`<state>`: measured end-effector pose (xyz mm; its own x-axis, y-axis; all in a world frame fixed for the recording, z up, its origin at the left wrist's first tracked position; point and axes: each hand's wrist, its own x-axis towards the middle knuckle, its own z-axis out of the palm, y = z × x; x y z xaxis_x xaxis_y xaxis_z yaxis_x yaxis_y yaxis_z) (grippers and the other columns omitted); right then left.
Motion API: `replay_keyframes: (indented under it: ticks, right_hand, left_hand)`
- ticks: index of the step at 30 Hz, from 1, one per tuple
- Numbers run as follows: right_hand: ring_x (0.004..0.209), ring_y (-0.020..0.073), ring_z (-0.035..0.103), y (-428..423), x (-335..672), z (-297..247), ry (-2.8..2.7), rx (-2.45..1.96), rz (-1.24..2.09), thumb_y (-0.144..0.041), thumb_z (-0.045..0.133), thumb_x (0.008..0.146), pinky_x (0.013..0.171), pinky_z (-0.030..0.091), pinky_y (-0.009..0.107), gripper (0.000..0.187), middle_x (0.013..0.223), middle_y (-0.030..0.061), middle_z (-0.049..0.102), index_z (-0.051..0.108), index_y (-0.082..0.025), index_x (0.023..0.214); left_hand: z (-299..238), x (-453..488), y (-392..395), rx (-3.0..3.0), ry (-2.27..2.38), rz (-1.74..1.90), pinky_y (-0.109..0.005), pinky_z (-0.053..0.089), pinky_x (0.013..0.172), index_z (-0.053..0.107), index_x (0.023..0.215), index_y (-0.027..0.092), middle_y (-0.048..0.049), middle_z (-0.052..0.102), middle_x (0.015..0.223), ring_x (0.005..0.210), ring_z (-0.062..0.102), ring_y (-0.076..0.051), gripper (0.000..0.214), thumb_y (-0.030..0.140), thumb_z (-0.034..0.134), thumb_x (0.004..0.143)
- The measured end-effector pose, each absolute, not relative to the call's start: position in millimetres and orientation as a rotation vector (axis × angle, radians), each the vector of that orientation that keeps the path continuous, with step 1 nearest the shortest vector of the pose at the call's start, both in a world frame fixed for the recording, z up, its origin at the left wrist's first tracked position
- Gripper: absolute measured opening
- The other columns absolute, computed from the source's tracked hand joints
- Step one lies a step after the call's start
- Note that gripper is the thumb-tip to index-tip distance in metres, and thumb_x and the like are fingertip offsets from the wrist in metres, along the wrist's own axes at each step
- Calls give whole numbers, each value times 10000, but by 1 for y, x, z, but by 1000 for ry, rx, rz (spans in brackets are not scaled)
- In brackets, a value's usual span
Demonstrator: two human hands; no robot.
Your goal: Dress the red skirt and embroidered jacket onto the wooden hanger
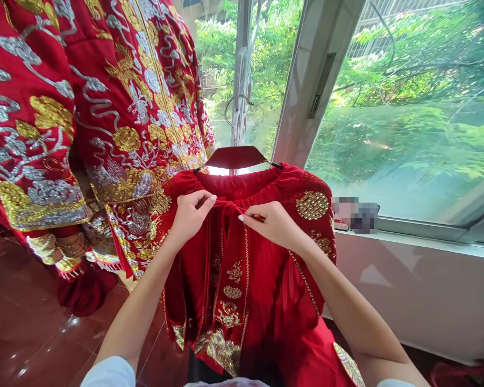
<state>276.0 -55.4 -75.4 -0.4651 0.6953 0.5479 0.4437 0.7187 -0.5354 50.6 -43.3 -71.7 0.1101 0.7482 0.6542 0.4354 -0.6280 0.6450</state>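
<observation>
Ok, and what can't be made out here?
In the head view:
- Red garment: the bits inside the left hand and right hand, hidden by those hands; its lower end, cut off by the bottom edge.
- Hanger: its ends, hidden inside the garment.
- Jacket: its top, cut off by the upper edge.
- Item by the window: blurred by pixelation.

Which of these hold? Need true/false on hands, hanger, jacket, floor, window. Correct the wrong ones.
1. The left hand and right hand are both at the neckline of the red garment. True.
2. The red garment is lying on the floor. False: it hangs on a hanger.
3. The jacket at the picture's left has gold and silver embroidery. True.
4. The floor is white. False: the floor is dark red and glossy.
5. Green foliage shows through the window. True.
</observation>
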Motion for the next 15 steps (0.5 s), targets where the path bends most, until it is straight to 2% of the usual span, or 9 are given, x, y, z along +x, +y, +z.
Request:
replay_keyframes:
  ticks: [5,8,10,13,15]
  right_hand:
    - [545,96,463,-66,298,-74,-2139,-536,585,-347,571,865,530,365,234,324,561,-9,540,618,-164,601]
    - [626,118,574,-73,301,-87,-1962,-696,317,-302,541,887,587,448,245,210,787,38,697,697,-180,815]
    - [648,124,600,-79,297,-105,-1698,-827,30,-277,535,885,606,476,254,181,896,57,718,694,-191,899]
    - [545,122,563,-83,283,-142,-1418,-1027,-241,-305,542,874,550,453,254,191,718,40,690,660,-183,788]
    - [521,139,555,-81,268,-168,-1423,-1220,-270,-382,553,863,540,431,268,258,645,45,660,642,-169,747]
  left_hand:
    - [-73,52,-43,2116,1173,1561,-252,364,574,613,702,166,16,569,622,576,473,-117,287,394,536,857]
    - [-79,53,-48,2164,1247,1682,-267,444,674,652,835,174,-14,661,770,681,573,-140,212,355,545,865]
    - [-91,52,-56,2194,1325,1905,-288,474,765,641,973,181,-43,676,942,794,604,-153,187,305,556,862]
    - [-120,54,-68,2252,1571,2157,-306,486,783,616,1001,171,-65,653,960,840,603,-170,187,266,566,848]
    - [-142,60,-72,2253,1805,2054,-320,488,751,617,947,159,-69,654,875,806,612,-189,173,294,560,854]
